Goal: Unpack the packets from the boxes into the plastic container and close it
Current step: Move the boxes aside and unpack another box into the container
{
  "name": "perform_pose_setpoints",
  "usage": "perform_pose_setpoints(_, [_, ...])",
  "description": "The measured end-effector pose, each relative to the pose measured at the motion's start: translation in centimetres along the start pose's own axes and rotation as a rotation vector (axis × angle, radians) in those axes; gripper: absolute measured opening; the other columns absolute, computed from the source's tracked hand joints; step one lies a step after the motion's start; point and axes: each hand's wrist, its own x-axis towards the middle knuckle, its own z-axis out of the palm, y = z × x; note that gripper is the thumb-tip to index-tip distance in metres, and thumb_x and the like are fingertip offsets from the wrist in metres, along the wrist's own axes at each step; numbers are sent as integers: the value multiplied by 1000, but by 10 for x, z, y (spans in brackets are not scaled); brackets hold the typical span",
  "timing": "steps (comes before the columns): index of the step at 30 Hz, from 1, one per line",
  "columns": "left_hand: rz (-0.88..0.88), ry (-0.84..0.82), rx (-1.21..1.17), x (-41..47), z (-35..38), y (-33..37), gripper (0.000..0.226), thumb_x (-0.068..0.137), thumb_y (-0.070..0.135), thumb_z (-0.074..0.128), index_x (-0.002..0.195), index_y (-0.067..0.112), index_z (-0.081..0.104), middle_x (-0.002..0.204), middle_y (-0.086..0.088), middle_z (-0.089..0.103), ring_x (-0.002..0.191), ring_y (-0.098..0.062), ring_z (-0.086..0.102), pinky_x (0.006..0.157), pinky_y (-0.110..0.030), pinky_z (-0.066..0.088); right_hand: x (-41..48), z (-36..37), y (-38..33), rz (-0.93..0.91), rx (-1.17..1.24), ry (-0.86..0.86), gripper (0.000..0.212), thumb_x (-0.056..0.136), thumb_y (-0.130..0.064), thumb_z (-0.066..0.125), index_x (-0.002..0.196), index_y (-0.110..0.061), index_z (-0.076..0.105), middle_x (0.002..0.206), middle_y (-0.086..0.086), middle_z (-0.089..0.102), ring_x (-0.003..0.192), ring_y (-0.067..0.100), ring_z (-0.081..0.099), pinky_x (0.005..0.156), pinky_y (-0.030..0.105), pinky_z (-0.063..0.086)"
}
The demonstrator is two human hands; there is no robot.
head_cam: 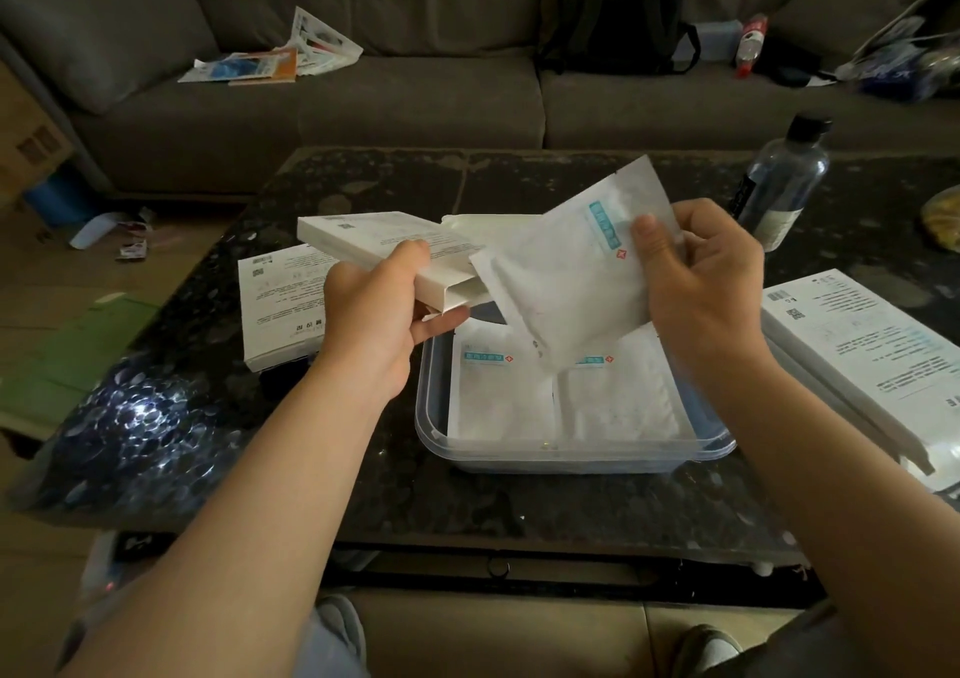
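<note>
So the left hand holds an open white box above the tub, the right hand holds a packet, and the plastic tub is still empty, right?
Not quite. The head view shows the plastic container already holds two white packets lying side by side. The rest stands: the left hand holds the open white box, and the right hand holds a packet.

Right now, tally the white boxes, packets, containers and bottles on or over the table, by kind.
White boxes: 3 (one in the left hand, one flat at left, one at right)
Packets: 3 (one in the right hand, two in the container)
Plastic container: 1
Bottle: 1
Total: 8
</note>
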Motion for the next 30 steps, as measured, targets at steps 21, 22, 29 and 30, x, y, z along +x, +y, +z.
perform_pose_setpoints(21, [34, 72, -67, -1, 1, -1, 35, 99, 16, 69, 130, 22, 54, 119, -6, 72, 96, -22, 78, 65, -33, 65, -10, 26, 7, -209, -791, -722, 65, 91, -57, 56, 148, -33, 36, 138, -3, 52, 123, 20, 51, 100, 44, 50])
perform_pose_setpoints(22, [35, 83, -81, -1, 1, -1, 34, 99, 16, 69, 128, 23, 53, 120, -7, 71, 97, -23, 77, 65, -33, 65, -11, 26, 6, -212, -818, -737, 69, 90, -59, 56, 150, -34, 32, 140, -3, 51, 126, 20, 49, 101, 45, 48])
perform_pose_setpoints(29, [53, 132, -120, -2, 3, -1, 31, 99, 18, 70, 123, 26, 51, 120, -6, 70, 96, -22, 77, 67, -35, 66, -19, 37, 7, -263, -962, -837, 81, 87, -64, 57, 151, -32, 21, 152, -4, 42, 134, 22, 44, 107, 43, 41])
perform_pose_setpoints(30, [53, 131, -122, -2, 3, -2, 32, 99, 18, 70, 124, 25, 51, 120, -6, 70, 96, -22, 76, 67, -35, 66, -19, 39, 9, -289, -998, -838, 81, 86, -66, 56, 151, -32, 20, 153, -4, 41, 136, 22, 43, 109, 45, 39])
